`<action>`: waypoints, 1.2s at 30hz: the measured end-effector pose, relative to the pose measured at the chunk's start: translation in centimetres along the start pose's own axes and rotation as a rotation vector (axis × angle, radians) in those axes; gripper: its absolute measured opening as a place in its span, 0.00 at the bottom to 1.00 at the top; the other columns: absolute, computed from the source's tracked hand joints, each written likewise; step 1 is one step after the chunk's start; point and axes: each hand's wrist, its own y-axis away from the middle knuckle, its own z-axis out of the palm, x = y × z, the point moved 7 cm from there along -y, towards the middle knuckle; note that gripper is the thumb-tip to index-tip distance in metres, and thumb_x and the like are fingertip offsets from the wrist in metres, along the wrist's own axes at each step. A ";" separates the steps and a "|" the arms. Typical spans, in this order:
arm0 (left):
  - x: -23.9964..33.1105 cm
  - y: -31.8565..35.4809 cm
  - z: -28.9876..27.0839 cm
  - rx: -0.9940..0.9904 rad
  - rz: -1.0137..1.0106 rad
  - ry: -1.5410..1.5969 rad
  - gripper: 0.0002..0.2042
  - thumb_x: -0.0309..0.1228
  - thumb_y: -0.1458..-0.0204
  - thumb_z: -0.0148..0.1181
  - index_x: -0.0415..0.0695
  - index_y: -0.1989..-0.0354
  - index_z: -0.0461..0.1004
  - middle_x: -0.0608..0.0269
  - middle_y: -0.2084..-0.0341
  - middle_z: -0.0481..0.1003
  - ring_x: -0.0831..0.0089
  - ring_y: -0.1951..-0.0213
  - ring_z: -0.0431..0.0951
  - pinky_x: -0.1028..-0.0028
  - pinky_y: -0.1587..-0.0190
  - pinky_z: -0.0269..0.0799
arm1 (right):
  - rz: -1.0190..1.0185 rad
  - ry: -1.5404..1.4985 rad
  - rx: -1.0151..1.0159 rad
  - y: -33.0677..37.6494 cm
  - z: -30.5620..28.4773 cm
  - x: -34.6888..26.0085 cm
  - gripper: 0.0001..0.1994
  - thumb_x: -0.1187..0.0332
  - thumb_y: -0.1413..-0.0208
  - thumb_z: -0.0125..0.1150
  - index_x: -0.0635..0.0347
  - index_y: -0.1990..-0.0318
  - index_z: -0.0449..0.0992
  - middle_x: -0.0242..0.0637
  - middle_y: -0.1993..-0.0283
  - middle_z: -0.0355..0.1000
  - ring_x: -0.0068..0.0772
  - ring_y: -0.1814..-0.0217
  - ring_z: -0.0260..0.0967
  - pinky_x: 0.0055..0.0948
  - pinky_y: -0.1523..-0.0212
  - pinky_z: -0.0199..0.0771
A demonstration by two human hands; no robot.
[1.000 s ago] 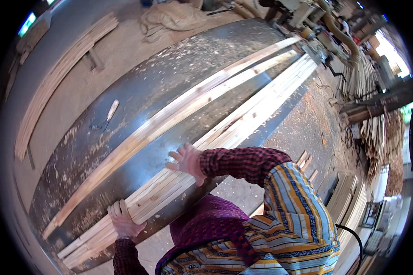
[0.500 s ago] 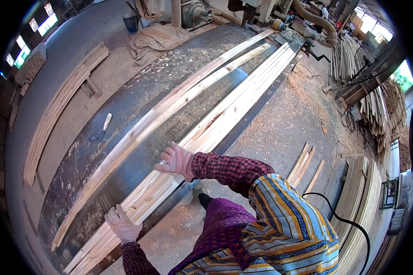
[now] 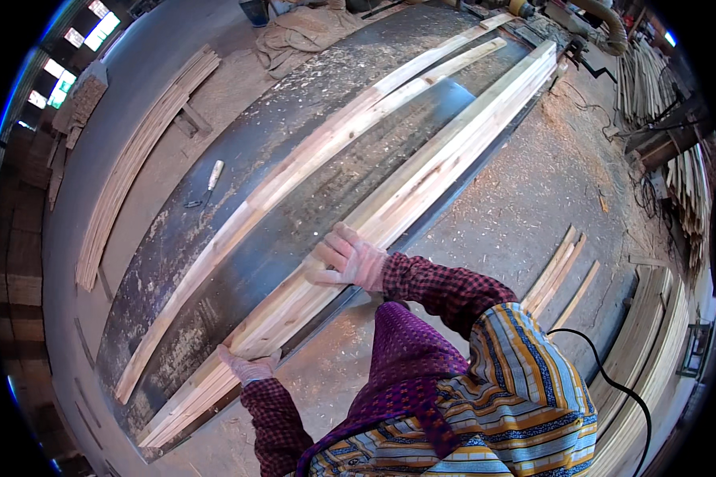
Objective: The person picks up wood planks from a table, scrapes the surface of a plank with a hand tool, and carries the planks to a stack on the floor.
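No readable text, labels, brand marks, numbers or signs on any surface in view.

Windows (image 3: 101,32) glare at upper left, the tabletop (image 3: 457,95) reflects bluish light, and edges bend into blackness

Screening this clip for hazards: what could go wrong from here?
The wood strips lie along the near edge of the table, so they might slip off. The left hand and right hand are both on them, so fingers could get pinched between strips.
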 end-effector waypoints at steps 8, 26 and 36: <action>-2.1 -4.2 -3.9 0.153 -0.085 0.147 0.32 0.67 0.49 0.58 0.58 0.43 0.72 0.61 0.32 0.65 0.54 0.36 0.66 0.35 0.42 0.65 | 0.236 -0.352 -0.455 -2.7 1.3 2.0 0.18 0.55 0.45 0.62 0.50 0.49 0.73 0.40 0.53 0.75 0.44 0.48 0.72 0.48 0.45 0.71; -3.1 -4.3 -5.0 0.181 0.052 0.389 0.35 0.57 0.48 0.69 0.48 0.39 0.67 0.51 0.44 0.72 0.49 0.44 0.75 0.35 0.46 0.74 | 0.022 -0.322 -0.718 -15.2 22.6 3.6 0.41 0.49 0.53 0.67 0.62 0.33 0.64 0.47 0.51 0.77 0.51 0.46 0.73 0.49 0.46 0.71; -4.9 -1.2 -6.2 0.138 0.224 0.650 0.28 0.51 0.42 0.65 0.42 0.43 0.70 0.57 0.55 0.75 0.59 0.54 0.80 0.55 0.49 0.80 | -0.138 -0.824 -0.609 -6.3 9.7 4.1 0.15 0.66 0.49 0.67 0.58 0.54 0.80 0.46 0.60 0.77 0.57 0.54 0.73 0.50 0.53 0.73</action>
